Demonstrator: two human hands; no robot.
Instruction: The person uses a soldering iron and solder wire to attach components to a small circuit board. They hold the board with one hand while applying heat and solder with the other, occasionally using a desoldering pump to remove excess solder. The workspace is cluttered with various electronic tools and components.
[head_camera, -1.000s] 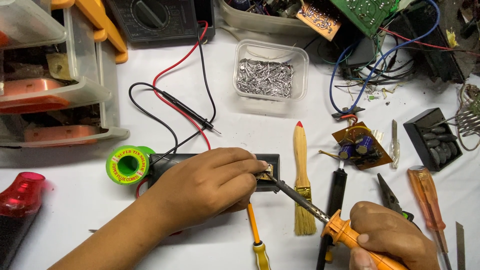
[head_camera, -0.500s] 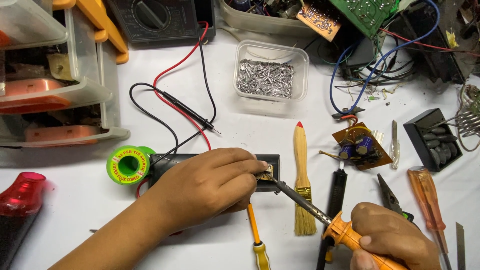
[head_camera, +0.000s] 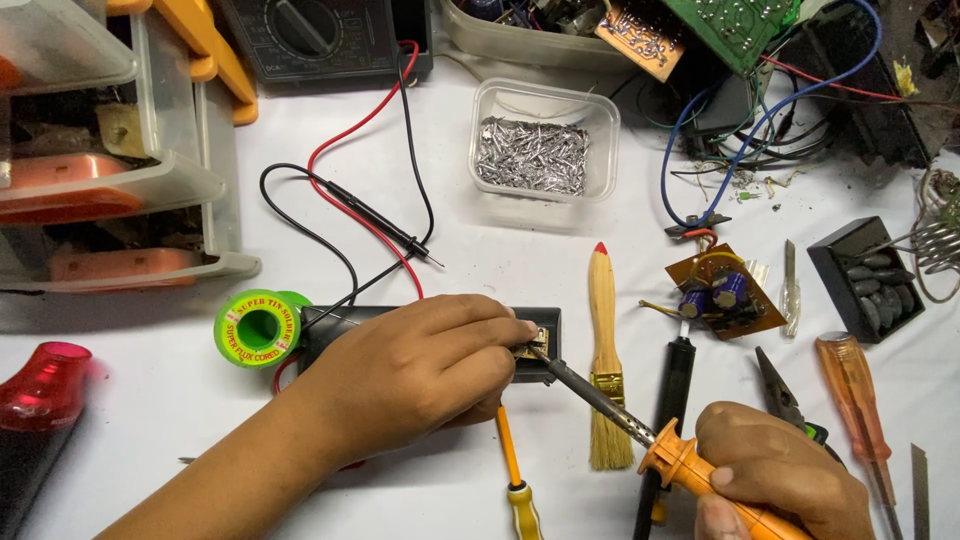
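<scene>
Your left hand (head_camera: 415, 375) lies flat over a black box (head_camera: 440, 325) at the near centre of the white table (head_camera: 500, 250), fingers curled down and pinching at the box's right end, where a small brass-coloured contact (head_camera: 530, 345) shows just past your fingertips; the box runs left to right beneath your palm, mostly covered. Your right hand (head_camera: 785, 470), at the near right, is closed around the orange handle of a soldering iron (head_camera: 640, 430); its dark shaft slants up and left, and the tip meets the contact right beside your left fingertips. Just left of the box stands a green spool of solder (head_camera: 258, 328), touching or nearly touching its end. Right of the box a wooden paintbrush (head_camera: 603, 350) lies with bristles toward you; beyond it a small brown circuit board (head_camera: 722, 292) with blue capacitors. Near your left hand a yellow-handled screwdriver (head_camera: 518, 470) points away from you. Farther off, a clear tub of metal pins (head_camera: 543, 150) sits at centre, red and black probe leads (head_camera: 375, 215) loop across the table, and an orange-handled screwdriver (head_camera: 855, 400) lies at the right.
</scene>
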